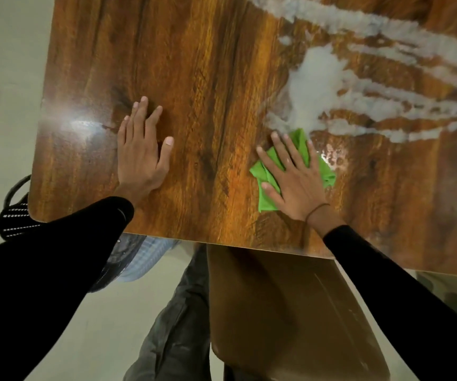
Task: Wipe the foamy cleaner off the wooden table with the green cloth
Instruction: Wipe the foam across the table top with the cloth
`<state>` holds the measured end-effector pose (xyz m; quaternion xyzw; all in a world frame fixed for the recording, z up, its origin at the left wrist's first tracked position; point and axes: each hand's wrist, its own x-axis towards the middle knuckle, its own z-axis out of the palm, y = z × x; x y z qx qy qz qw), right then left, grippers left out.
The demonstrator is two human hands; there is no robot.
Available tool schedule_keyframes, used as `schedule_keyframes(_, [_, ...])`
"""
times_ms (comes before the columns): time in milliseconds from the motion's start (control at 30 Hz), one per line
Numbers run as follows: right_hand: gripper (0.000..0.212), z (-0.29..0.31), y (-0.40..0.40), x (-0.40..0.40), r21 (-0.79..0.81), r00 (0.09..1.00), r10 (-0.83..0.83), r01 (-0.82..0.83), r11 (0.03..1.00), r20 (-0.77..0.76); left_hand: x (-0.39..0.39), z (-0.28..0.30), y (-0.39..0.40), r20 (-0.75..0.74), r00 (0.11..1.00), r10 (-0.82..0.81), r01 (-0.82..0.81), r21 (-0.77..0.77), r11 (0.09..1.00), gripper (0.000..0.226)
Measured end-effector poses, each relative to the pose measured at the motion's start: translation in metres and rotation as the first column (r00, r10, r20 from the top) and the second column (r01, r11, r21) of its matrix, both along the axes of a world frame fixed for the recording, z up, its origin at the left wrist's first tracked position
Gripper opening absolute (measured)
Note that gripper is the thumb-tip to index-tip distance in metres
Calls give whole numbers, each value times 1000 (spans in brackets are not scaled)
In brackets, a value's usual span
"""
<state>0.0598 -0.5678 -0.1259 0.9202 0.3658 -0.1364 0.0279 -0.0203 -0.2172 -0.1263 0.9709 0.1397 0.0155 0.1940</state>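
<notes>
Brown chair seat (290, 312) under table edge; black striped bag (15, 215) on pale floor (106, 325)

We are looking down at what seems an indoor dining or café-like room, though we cannot tell which. A glossy wooden table (194, 78) with rounded corners is filling the view from nine to three o'clock, a brown chair seat (290, 312) is tucking under its edge at six o'clock, and a pale, plain floor (7, 64) is showing at nine o'clock.
</notes>
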Motion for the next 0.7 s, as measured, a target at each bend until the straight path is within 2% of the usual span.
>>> schedule_keyframes(100, [74,1,40,9,31,998,-70,69,997,6,-1,6,-7,1,999,-54,54,25,998,61])
schedule_keyframes(200, [76,0,57,-15,62,995,91,-89,994,-32,2,13,-36,-4,995,-99,99,-13,995,57])
schedule_keyframes(300, [77,-1,28,-54,87,956,282,-276,957,-78,15,13,-77,0,993,-122,121,-97,988,55])
schedule_keyframes(400, [78,-1,-26,-67,68,950,299,-293,954,-87,35,10,-108,-1,991,-137,135,-138,981,56])
schedule_keyframes(467, [81,0,-56,-54,17,980,186,-186,982,-64,46,5,-121,-5,993,-116,114,-139,984,58])
schedule_keyframes(533, [84,0,-76,-27,-5,999,9,-9,1000,-37,49,-2,-126,-23,996,-85,83,-99,992,62])
schedule_keyframes(600, [82,-3,-80,6,8,983,-181,181,983,-11,48,-8,-125,-29,996,-83,82,-61,995,64])
schedule_keyframes(700, [76,-10,-55,53,81,924,-380,377,923,38,48,-10,-125,3,998,-62,62,-101,993,64])
